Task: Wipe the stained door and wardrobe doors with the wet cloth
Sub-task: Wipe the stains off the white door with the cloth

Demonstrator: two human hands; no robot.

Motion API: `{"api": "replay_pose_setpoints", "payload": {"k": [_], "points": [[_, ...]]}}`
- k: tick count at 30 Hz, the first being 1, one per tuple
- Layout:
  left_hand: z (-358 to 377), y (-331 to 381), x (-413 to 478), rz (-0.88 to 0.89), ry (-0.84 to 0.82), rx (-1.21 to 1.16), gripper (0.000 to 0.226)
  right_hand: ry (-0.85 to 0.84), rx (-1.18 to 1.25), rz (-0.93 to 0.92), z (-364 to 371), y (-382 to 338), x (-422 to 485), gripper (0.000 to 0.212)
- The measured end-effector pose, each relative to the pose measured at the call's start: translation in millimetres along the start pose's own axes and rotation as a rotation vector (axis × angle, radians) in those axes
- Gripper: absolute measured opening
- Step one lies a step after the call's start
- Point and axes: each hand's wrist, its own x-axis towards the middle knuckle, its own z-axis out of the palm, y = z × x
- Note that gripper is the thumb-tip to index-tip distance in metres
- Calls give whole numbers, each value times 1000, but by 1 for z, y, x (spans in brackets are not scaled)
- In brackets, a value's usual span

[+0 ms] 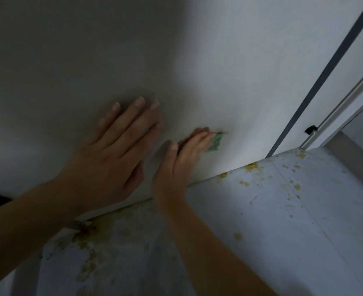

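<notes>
While left hand (112,150) lies flat on door (219,60), right hand (182,161) (also flat) presses cloth (215,144).

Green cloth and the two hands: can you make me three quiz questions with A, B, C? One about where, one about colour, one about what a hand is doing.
1. Where is the cloth?
A. In a bucket
B. Under the right hand, against the white door
C. On a chair

2. What colour is the cloth?
A. Red
B. Yellow
C. Green

3. How is the left hand?
A. Flat on the door, fingers straight
B. In a fist
C. Holding a bottle

Answers:
1 B, its edge pokes out past the fingertips pressed to the door.
2 C, the bit that shows is green.
3 A, its straight fingers lie on the door.
</notes>
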Motion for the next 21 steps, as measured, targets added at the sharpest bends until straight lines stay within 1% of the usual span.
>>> {"api": "replay_pose_setpoints", "payload": {"k": [2, 3, 5, 7, 8, 9, 10, 11, 12, 13, 15, 16, 18, 21], "points": [[-1, -4, -12, -34, -9, 44, 66, -22, -136, -130, -4, 27, -6, 73], [-1, -7, -16, -57, -12, 66, 67, -35, -188, -124, -8, 49, -8, 73], [-2, -10, -23, -93, -16, 107, 69, -37, -215, 73, -17, 91, -9, 74], [-2, -11, -28, -116, -16, 143, 70, 10, -160, 258, -21, 96, -10, 79], [-3, -12, -30, -129, -11, 158, 71, 25, -105, 284, -17, 85, -11, 83], [-4, -14, -33, -141, -8, 167, 70, 18, -44, 246, -9, 66, -12, 84], [-5, -16, -37, -149, -9, 170, 70, -2, -6, 135, -2, 41, -13, 79], [-5, -19, -41, -151, -8, 172, 70, -7, -26, -34, 7, 13, -15, 75], [-5, -22, -45, -150, -8, 177, 70, -21, -98, -199, 16, -9, -18, 72], [-6, -24, -50, -146, -11, 184, 71, -34, -168, -320, 22, -21, -17, 71], [-7, -29, -57, -137, -18, 191, 71, -31, -280, -438, 23, -14, -10, 69], [-7, -31, -58, -136, -19, 193, 72, -35, -341, -467, 17, 0, -10, 68], [-9, -31, -58, -141, -23, 199, 73, -70, -404, -423, 1, 38, -15, 68], [-11, -28, -58, -162, -21, 193, 73, -117, -370, -209, -12, 69, -28, 72]]}}
